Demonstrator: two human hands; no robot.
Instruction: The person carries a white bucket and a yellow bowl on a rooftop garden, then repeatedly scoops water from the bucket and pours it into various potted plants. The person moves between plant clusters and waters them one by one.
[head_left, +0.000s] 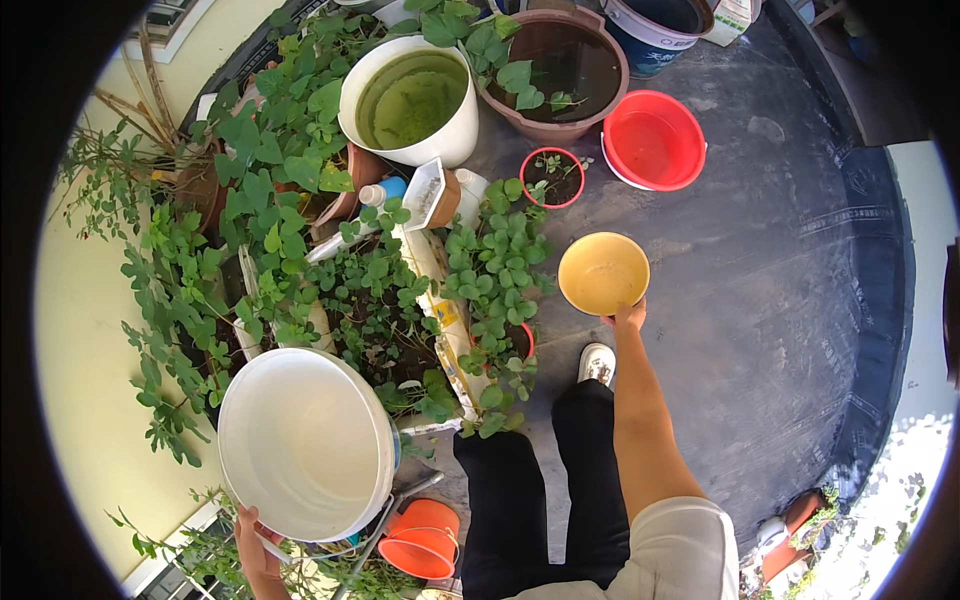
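My right hand (628, 316) grips the near rim of a yellow plastic bowl (604, 266), with the thumb inside. Held out over the dark floor, the bowl shows no clear contents. At the lower left my left hand (256, 544) is closed at the handle and rim of a large white plastic bucket (307, 442). Its mouth faces up towards me, and the inside looks bare and white. Beyond the bowl stands a red basin (651, 139). A small red-rimmed pot (553, 180) with a seedling in soil is left of that basin.
A white tub of greenish water (463, 112) and a brown tub of dark water (611, 82) stand at the back. Leafy plants fill a foam planter box (450, 337) on the left. An orange bucket (420, 540) sits near my legs. Dark sheeting (750, 300) covers the floor.
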